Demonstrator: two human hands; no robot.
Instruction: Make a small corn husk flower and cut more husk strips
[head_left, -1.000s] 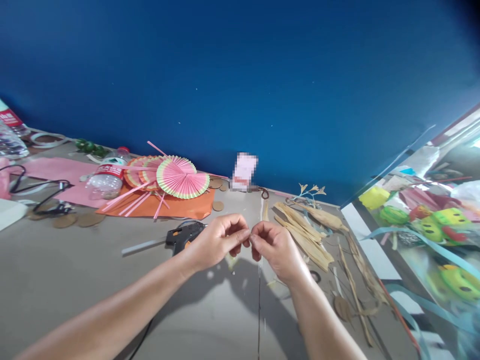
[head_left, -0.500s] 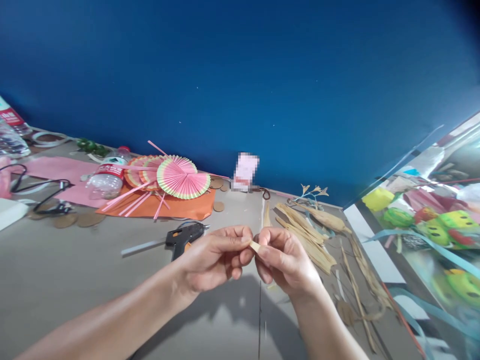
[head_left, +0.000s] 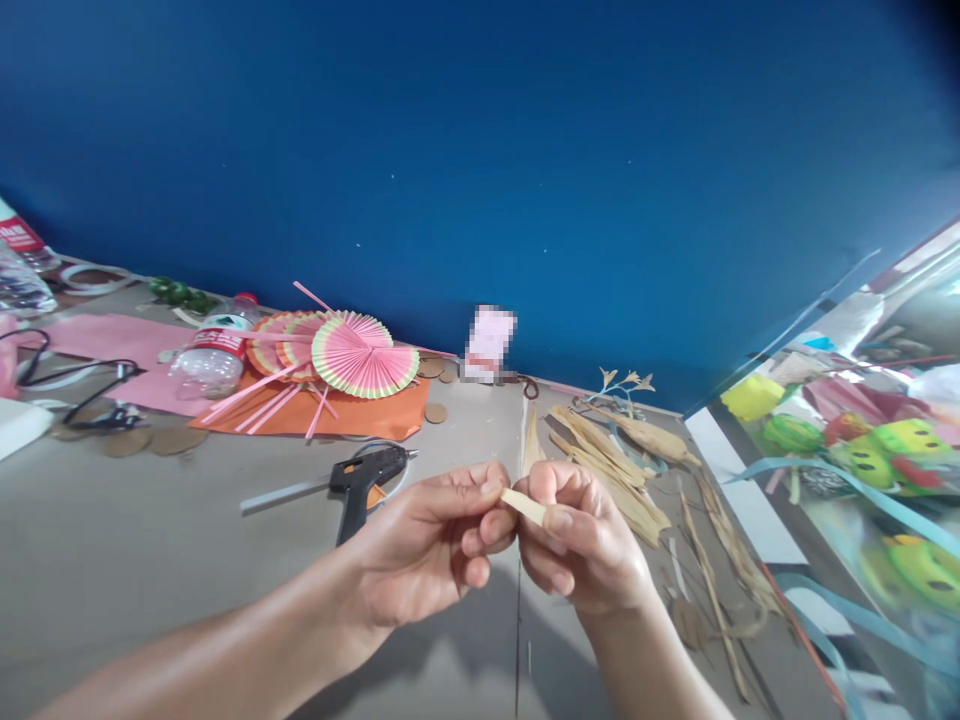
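Both my hands meet in front of me above the grey table [head_left: 135, 560]. My left hand [head_left: 427, 545] and my right hand [head_left: 577, 540] pinch the two ends of a small pale straw strip [head_left: 523, 505] between thumb and fingers. The strip is short, flat and tan. Just behind my left hand a black and orange glue gun [head_left: 364, 475] lies on the table with a glue stick pointing left.
Dried straw leaves [head_left: 615, 465] lie spread to the right of my hands. Pink folded paper fans [head_left: 360, 360] on orange paper, a plastic water bottle [head_left: 206, 355], cardboard discs and black cables sit at the back left. A blue wall stands behind; colourful crafts lie at the right.
Both hands have come nearer to me and lower in view. The pale strip, hidden between the fingertips a second ago, now shows between them.
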